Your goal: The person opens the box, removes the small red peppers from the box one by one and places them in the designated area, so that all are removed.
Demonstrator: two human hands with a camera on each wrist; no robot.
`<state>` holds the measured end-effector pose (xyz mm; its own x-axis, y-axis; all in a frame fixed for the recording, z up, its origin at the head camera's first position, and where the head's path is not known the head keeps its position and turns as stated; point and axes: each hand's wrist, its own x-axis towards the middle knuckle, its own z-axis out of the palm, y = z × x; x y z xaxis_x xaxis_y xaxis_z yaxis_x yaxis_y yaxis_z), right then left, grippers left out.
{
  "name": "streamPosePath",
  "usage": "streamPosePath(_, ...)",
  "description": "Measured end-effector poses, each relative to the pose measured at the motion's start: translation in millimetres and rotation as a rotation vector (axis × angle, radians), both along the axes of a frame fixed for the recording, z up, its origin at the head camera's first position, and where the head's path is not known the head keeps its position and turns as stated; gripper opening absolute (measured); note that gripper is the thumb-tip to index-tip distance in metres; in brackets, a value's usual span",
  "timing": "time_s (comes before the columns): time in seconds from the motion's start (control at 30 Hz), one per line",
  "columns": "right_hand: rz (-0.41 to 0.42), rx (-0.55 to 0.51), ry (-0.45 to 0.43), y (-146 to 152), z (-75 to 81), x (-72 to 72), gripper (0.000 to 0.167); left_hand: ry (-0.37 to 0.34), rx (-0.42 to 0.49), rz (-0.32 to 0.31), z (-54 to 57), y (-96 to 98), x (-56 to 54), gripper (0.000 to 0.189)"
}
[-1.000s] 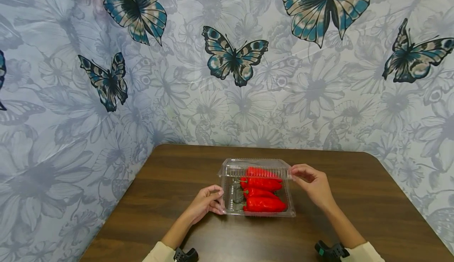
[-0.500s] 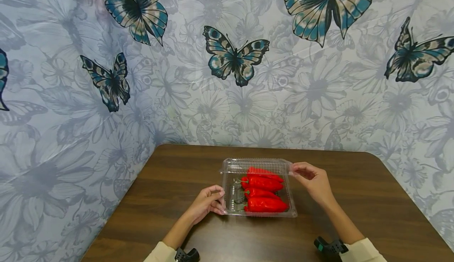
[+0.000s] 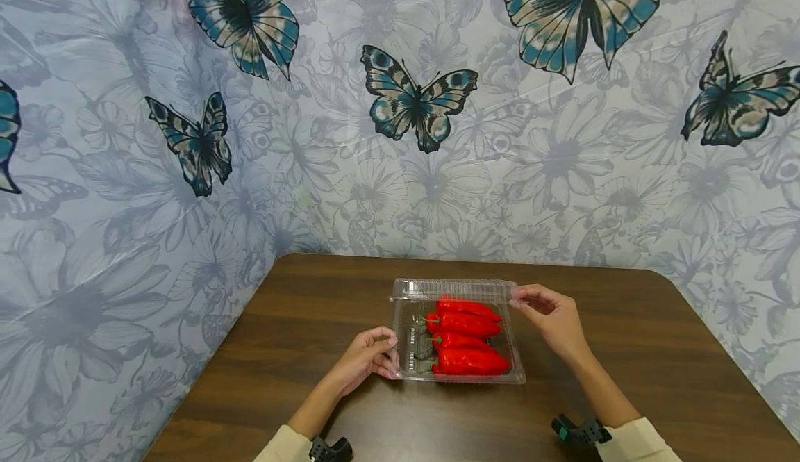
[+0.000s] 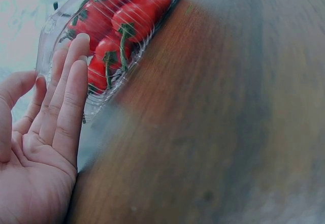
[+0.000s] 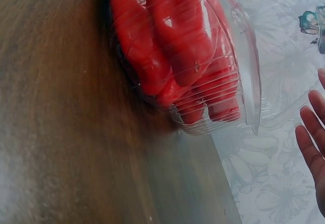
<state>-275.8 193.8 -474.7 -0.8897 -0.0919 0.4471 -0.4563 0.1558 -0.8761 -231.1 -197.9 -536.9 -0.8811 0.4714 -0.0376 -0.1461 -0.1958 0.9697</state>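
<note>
A clear plastic clamshell box (image 3: pixel 517 378) sits on the brown table, its lid (image 3: pixel 456 288) raised at the far side. Several red peppers (image 3: pixel 471 361) with green stems lie side by side in it. At the box's left side, my left hand (image 3: pixel 365 359) pinches the rim between thumb and index finger. In the left wrist view, the other fingers (image 4: pixel 71 102) stretch straight along the box's side. My right hand (image 3: pixel 553 319) pinches the lid's right corner between thumb and fingers. The right wrist view catches only fingertips (image 5: pixel 310 127) of that hand.
The wooden table (image 3: pixel 250 406) has rounded far corners. Behind it hangs a pale floral backdrop (image 3: pixel 375 205) with blue butterflies. Both wrists carry black straps, with cream sleeves (image 3: pixel 637 441) below.
The lid has tipped farther back, uncovering more of the rearmost pepper. My right hand has risen slightly with it; my left hand keeps its place on the rim.
</note>
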Motion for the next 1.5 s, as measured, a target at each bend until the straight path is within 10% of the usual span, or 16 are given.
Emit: streamPosePath(1.5, -0.007, -0.128, 0.053, -9, -0.7, -13.6, 0.019, 0.001, 0.023, -0.002, -1.9, -1.6, 1.0, 0.008)
